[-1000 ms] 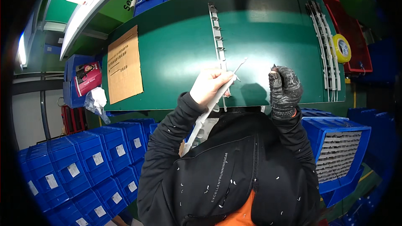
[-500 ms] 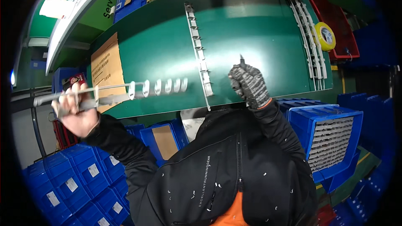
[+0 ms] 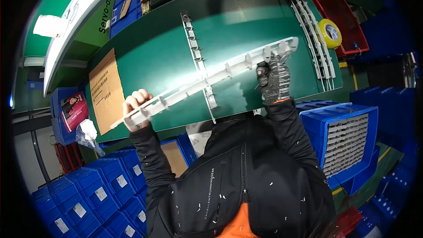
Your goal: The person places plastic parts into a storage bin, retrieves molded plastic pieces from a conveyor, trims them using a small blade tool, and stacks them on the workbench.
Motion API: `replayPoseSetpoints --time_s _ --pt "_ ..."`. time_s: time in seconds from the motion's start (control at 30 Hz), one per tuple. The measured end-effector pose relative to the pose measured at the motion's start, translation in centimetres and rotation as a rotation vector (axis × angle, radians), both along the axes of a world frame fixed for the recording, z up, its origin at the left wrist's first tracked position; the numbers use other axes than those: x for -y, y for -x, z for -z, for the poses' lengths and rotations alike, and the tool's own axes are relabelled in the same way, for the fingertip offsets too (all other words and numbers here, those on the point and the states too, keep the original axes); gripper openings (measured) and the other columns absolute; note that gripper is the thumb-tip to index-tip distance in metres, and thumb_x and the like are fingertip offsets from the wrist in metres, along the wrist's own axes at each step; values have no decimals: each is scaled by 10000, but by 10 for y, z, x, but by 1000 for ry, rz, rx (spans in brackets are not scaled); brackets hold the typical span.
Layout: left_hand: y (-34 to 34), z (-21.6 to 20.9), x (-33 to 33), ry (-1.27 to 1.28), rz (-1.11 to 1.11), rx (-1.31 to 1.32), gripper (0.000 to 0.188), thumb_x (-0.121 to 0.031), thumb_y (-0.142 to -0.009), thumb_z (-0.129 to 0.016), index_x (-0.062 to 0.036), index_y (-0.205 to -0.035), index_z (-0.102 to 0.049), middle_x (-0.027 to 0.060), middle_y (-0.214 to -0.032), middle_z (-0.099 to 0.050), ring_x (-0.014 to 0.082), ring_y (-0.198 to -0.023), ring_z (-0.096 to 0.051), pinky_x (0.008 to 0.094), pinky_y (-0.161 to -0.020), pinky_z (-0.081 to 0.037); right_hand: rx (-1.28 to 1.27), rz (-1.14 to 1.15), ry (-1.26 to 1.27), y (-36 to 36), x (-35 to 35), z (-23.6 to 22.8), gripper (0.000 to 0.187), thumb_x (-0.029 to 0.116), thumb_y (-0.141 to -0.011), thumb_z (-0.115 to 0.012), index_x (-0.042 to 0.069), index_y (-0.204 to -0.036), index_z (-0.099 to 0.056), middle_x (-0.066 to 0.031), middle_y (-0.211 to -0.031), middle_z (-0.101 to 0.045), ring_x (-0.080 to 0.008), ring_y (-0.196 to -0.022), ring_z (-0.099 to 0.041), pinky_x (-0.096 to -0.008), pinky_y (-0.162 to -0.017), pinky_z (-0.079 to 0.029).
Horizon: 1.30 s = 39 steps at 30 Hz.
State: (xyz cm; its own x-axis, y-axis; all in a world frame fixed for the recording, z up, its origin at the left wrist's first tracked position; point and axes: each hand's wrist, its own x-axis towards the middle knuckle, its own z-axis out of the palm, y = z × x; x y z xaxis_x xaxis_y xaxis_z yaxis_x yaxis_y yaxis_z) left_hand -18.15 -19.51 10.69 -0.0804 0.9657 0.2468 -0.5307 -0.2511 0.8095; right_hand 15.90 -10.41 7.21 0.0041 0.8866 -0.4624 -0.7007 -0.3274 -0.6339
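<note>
My bare left hand grips one end of a long white plastic strip with small tabs along it. The strip stretches across the green table up toward the right. My right hand, in a grey knit glove, holds the strip near its other end. A second white strip lies flat on the table, crossing under the held one. Several more white strips lie stacked at the table's right side.
A yellow tape roll sits by a red bin at the right. A brown cardboard sheet lies on the table's left. Blue bins stand at lower left; a blue bin of grey parts stands at right.
My left hand carried the strip from far left back over the table. My right hand now grips its right end; before it rested near the lying strip.
</note>
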Motion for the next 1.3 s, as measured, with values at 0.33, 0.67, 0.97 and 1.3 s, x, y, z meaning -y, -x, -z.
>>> replayPoseSetpoints --time_s 0.33,0.67,0.97,1.3 --pt "-67 6 -24 400 628 -542 376 -265 -897 -379 3 -1106 -538 108 -1038 -588 175 -936 -553 292 -849 -410 225 -384 -262 34 25 -28 141 114 -795 -580 10 -888 -556 -56 -656 -568 -96 -456 -517 -190 -368 -380" --pt "-120 13 -16 608 576 -16 454 -409 -885 -378 30 -923 -487 80 -673 -505 147 -416 -481 234 -430 -413 1332 -538 -817 37 33 -35 178 170 -842 -500 17 -902 -570 -124 -761 -593 -235 -647 -580 -331 -584 -466" --pt "-113 9 -16 602 326 -147 489 -444 -845 -426 24 -976 -481 65 -667 -479 141 -445 -482 234 -412 -383 1308 -544 -881 53 60 -43 145 183 -749 -591 38 -752 -602 -120 -686 -563 -288 -623 -557 -367 -566 -444" --pt "-112 10 -16 599 409 -88 477 -435 -849 -445 24 -975 -474 56 -725 -472 131 -450 -483 217 -405 -383 1262 -334 -748 37 47 -29 100 128 -748 -597 29 -739 -606 -112 -679 -577 -265 -609 -562 -342 -561 -440"
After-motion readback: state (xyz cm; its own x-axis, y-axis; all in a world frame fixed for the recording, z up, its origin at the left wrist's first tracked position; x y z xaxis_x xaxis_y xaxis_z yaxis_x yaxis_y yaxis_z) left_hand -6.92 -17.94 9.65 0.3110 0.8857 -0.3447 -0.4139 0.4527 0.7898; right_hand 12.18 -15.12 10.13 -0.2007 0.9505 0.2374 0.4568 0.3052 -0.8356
